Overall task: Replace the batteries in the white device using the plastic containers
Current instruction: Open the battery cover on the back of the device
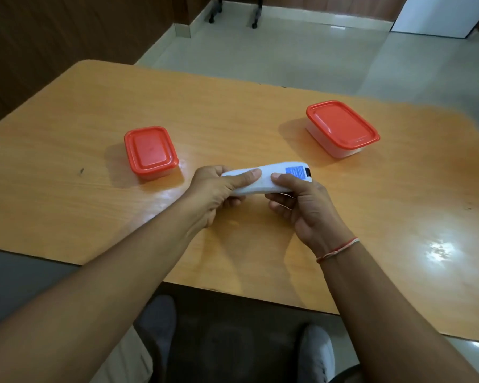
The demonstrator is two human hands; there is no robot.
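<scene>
We hold the long white plastic device [266,179] with the blue label just above the orange wooden table [233,106], our left hand [216,189] gripping one end and our right hand [302,200] the labelled end, thumbs pressed on its back. We judge this the opening step: next the battery cover must slide off. The small red-lidded plastic container [150,152] to the left and the larger one [342,128] to the right stay closed, contents unseen.

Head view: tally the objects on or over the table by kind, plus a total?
Red-lidded plastic containers: 2, the left container and the right container, both lidded.
White device: 1, the white device, gripped by the left hand and the right hand over the table.
Loose batteries: 0 in view.
Total: 3
</scene>
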